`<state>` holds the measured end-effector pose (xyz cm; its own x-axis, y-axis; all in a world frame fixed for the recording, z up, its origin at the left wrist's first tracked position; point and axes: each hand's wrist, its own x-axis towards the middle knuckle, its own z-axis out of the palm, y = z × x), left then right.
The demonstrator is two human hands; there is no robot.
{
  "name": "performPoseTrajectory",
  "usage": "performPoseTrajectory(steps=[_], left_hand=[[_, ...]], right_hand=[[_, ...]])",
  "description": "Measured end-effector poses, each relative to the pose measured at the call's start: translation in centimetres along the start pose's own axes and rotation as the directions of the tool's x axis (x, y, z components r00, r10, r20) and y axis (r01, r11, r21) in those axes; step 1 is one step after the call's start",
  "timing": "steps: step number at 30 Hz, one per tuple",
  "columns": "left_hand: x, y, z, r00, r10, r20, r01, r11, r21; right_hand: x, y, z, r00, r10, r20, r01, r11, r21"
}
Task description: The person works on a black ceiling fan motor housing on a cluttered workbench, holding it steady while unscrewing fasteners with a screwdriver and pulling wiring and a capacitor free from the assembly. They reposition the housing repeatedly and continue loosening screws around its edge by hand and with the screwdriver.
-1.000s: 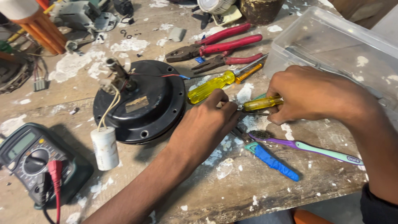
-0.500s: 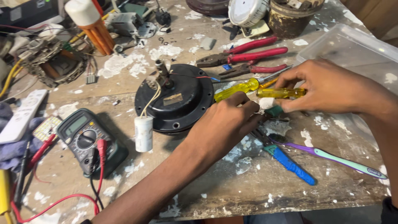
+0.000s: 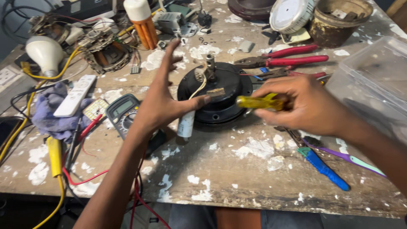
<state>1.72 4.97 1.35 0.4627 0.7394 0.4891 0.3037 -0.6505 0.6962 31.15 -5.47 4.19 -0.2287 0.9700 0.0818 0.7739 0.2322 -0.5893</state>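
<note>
While the left hand (image 3: 163, 99) hovers with its fingers spread wide and grips nothing, its thumb tip rests against the front edge of the round black motor (image 3: 220, 95), and its fingertips point up toward the far side of the bench (image 3: 220, 178). That motor sits near the middle of the paint-spattered wooden bench, with a short shaft standing up from its top. A small white cylinder (image 3: 185, 123) lies against its near-left rim, tied to it by a pale wire, just under the thumb.

The right hand (image 3: 305, 108) is clenched around a yellow-handled screwdriver (image 3: 260, 101), whose handle sticks out to the left over the motor's right edge; the tip is hidden inside the fist.

Behind the right hand lie red-handled pliers (image 3: 288, 57). Near its wrist, on the bench, sit a blue-handled tool (image 3: 324, 169) and a purple and green one (image 3: 356, 160). A clear plastic box (image 3: 373, 80) stands at the far right.

To the left of the left forearm, a grey meter (image 3: 123, 112) lies with red leads trailing off the front edge. Beyond it are a white remote (image 3: 76, 95), a bluish rag (image 3: 55, 118), a white bulb (image 3: 44, 53) and an orange-and-white tube (image 3: 142, 21).
</note>
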Motion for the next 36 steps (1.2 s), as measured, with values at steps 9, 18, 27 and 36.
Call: performPoseTrajectory(steps=[9, 18, 27, 36], left_hand=[[-1.1, -2.9, 0.3, 0.992, -0.038, 0.122, 0.046, 0.997, -0.067], [-2.0, -2.0, 2.0, 0.992, -0.116, 0.058, 0.112, 0.992, 0.063], [-2.0, -1.6, 0.7, 0.939, -0.244, 0.244, 0.265, 0.963, -0.057], [-1.5, -1.1, 0.6, 0.904, -0.323, 0.281, 0.338, 0.941, -0.005]], right_hand=[[3.8, -4.5, 3.8, 0.878, -0.47, -0.088, 0.459, 0.88, -0.118], [4.7, -2.7, 5.5, 0.841, -0.537, -0.064, 0.523, 0.838, -0.155], [4.6, -3.0, 5.5, 0.842, -0.54, -0.001, 0.527, 0.822, -0.215], [4.4, -2.7, 5.8, 0.843, -0.539, 0.003, 0.532, 0.831, -0.166]])
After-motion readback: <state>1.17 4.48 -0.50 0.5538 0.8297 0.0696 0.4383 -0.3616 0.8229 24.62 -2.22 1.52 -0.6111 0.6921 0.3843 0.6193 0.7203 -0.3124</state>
